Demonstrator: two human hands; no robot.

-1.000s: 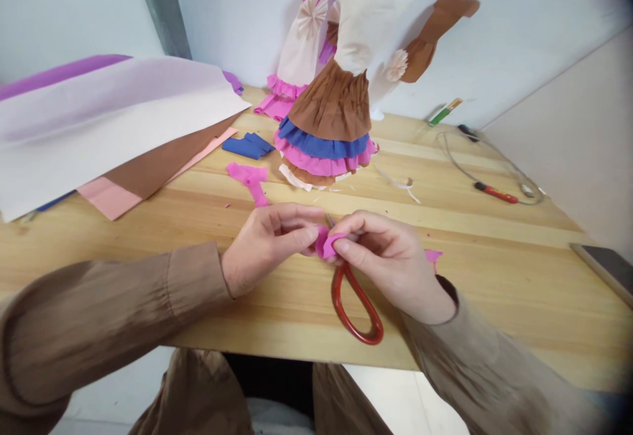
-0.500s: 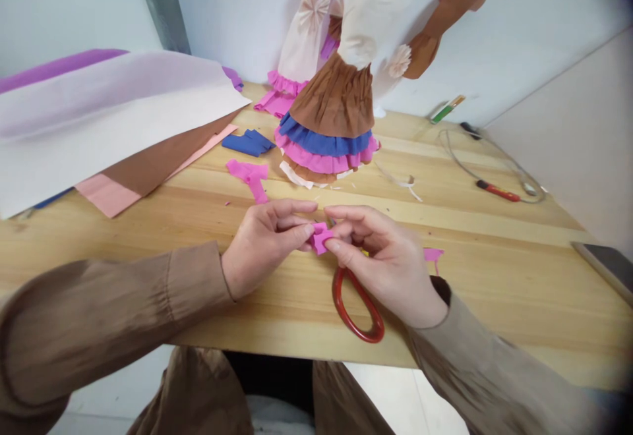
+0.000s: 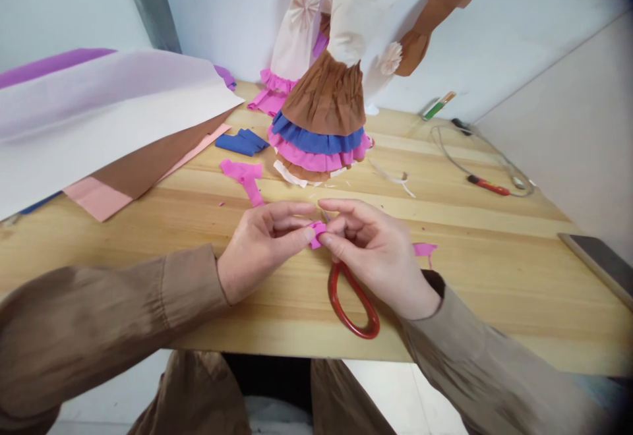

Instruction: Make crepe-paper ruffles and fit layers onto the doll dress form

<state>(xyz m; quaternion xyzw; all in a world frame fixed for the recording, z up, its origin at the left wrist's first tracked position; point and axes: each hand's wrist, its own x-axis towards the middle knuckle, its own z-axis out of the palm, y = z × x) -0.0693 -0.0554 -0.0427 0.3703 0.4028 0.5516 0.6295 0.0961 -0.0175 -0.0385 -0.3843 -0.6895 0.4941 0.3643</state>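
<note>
A small folded piece of pink crepe paper (image 3: 317,234) is pinched between my two hands, above the front part of the table. My left hand (image 3: 267,245) grips its left edge with thumb and fingers. On the other edge, the thumb and fingers of my right hand (image 3: 373,250) are closed. Under my right hand lie scissors with a red handle (image 3: 368,331); most of the blades is hidden. Beyond my hands stands a doll-like dress form with a ruffled skirt (image 3: 324,102) in brown, blue and pink layers.
Large paper sheets (image 3: 109,138) lie at the left. Pink (image 3: 247,178) and blue scraps (image 3: 241,142) rest near the skirt. A cable with a red-handled tool (image 3: 488,186), a green-labelled stick (image 3: 439,107) and a phone (image 3: 601,260) are on the right.
My hands have drawn slightly closer together, and less of the pink paper shows between them. The whole view has shifted a little, so the table things appear further left.
</note>
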